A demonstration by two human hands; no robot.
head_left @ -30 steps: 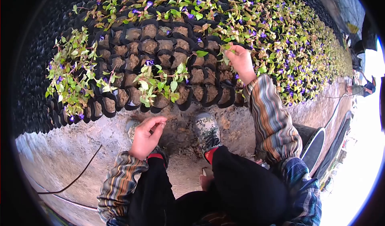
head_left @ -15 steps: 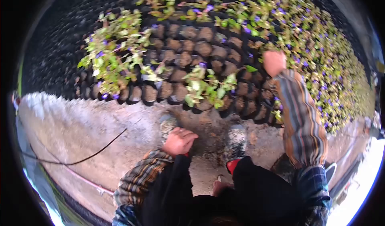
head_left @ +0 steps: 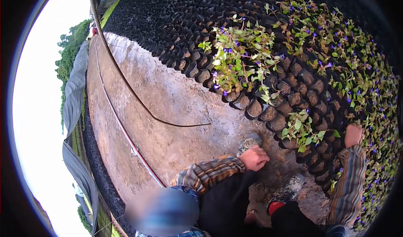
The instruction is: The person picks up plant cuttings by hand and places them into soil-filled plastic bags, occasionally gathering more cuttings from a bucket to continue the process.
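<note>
My right hand (head_left: 353,135) reaches down at the edge of the flowering plants (head_left: 380,153), beside black pots filled with brown soil (head_left: 312,97). Its fingers are hidden among the leaves and pots. Near my knee, over the ground, my left hand (head_left: 254,158) is closed, its fingers curled together with nothing showing in them. Between the two hands, at the front row of pots, stands a small leafy plant (head_left: 300,130). A larger clump of plants with purple flowers (head_left: 241,62) grows farther left.
A dark thin hose (head_left: 161,120) curves over the bare ground (head_left: 168,94), with a pinkish pipe (head_left: 126,132) running along it. My speckled boots (head_left: 296,184) stand close to the pots. Dark netting (head_left: 75,94) hangs at the left. Far off is a person in red (head_left: 94,30).
The view has swung left, bringing the path, netting and trees into sight. My right hand stays at the edge of the plants and my left hand stays closed near my knee.
</note>
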